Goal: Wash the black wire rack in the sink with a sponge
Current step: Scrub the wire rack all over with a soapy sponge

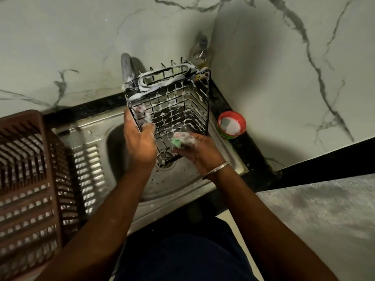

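Frame center: right hand (pixel 199 150), fingers curled round a green sponge (pixel 176 142), presses it vs the lower edge of the black wire rack (pixel 172 104). Left hand (pixel 140 138) grips rack's left side, thumb across the wires. Rack, sudsy, is tilted over the sink (pixel 154 185). Upper center behind: tap (pixel 126 67). Right: red soap bowl (pixel 231 124).

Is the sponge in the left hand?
No, the right hand holds the sponge, while the left hand grips the rack.
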